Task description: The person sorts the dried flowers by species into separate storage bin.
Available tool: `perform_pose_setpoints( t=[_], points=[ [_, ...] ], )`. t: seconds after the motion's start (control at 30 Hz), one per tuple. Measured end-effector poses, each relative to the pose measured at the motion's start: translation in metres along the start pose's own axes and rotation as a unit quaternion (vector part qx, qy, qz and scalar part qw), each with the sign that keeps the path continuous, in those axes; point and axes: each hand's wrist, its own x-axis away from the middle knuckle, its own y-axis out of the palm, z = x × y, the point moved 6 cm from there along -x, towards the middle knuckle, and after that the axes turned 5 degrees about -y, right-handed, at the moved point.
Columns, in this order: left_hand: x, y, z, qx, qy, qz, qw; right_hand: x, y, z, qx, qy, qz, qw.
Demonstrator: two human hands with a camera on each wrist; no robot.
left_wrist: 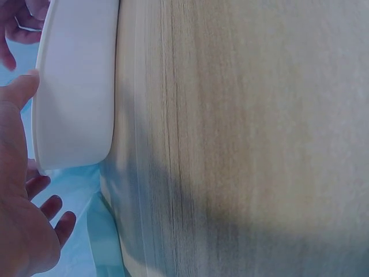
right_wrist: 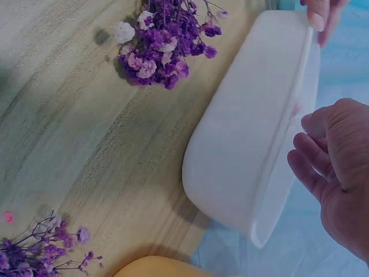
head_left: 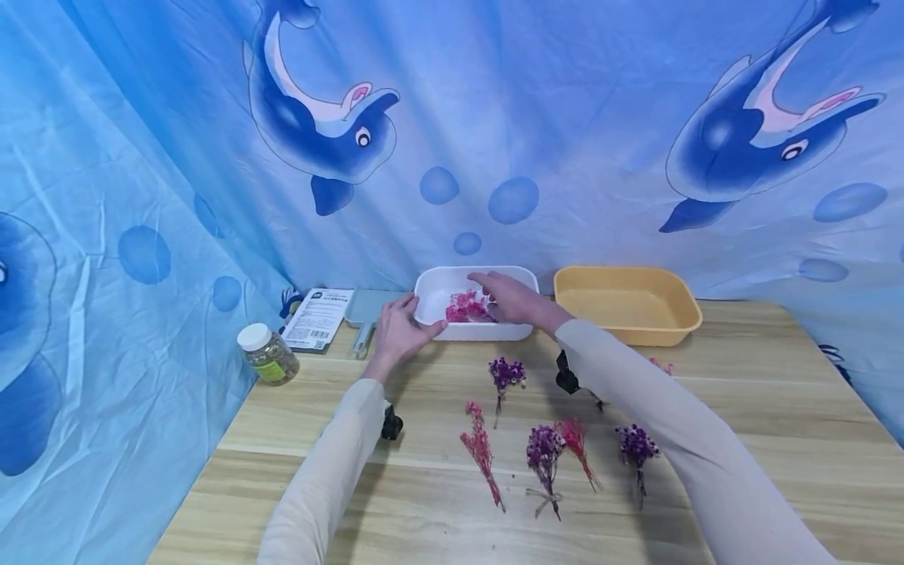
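A white plastic basin point(head_left: 480, 333) stands at the back of the table with pink dried flowers point(head_left: 466, 308) in it. My left hand point(head_left: 400, 329) grips its left end: the thumb lies on the front rim, and the fingers reach round the far side, as the left wrist view shows. Over the basin's right part, my right hand point(head_left: 515, 300) hovers beside the pink flowers with loosely bent fingers; nothing shows between them in the right wrist view. Just in front of the basin lies a small purple dried bunch point(head_left: 506, 372).
Right of the white basin stands a yellow basin point(head_left: 621, 337). To the left are a lidded jar point(head_left: 268, 357), a printed packet point(head_left: 318, 318) and a pale blue scoop point(head_left: 362, 337). Nearer lie a pink sprig point(head_left: 480, 449), a tied purple bunch point(head_left: 544, 451) and another purple bunch point(head_left: 637, 446).
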Motion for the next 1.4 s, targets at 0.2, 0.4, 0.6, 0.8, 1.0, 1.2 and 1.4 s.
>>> perform_pose_setpoints(
  t=[0.2,0.4,0.6,0.8,1.0,1.2,1.4],
  points=[
    [0.001,0.003,0.000,-0.002,-0.006,-0.013,0.9999,0.023,-0.021,0.010,-0.030,0.006,0.059,0.998],
    [-0.001,0.002,-0.001,-0.003,-0.005,-0.012,0.9999,0.068,-0.051,0.016,-0.096,0.034,0.099,0.990],
    [-0.003,0.002,0.000,-0.005,0.001,-0.010,0.9999,0.123,-0.070,0.033,-0.113,0.074,0.153,0.979],
    [-0.002,0.003,-0.001,-0.004,0.000,-0.016,0.9999,0.184,-0.071,0.042,-0.101,0.127,0.174,0.971],
    [-0.002,0.001,0.002,-0.005,0.005,-0.019,0.9998,0.247,-0.060,0.047,-0.115,0.194,0.198,0.954],
    [-0.002,0.001,0.002,-0.006,0.002,-0.021,0.9998,0.292,-0.043,0.053,-0.121,0.243,0.224,0.936],
    [-0.001,0.001,-0.001,0.001,-0.007,-0.020,0.9998,0.315,-0.025,0.057,-0.146,0.300,0.186,0.924]
  ],
)
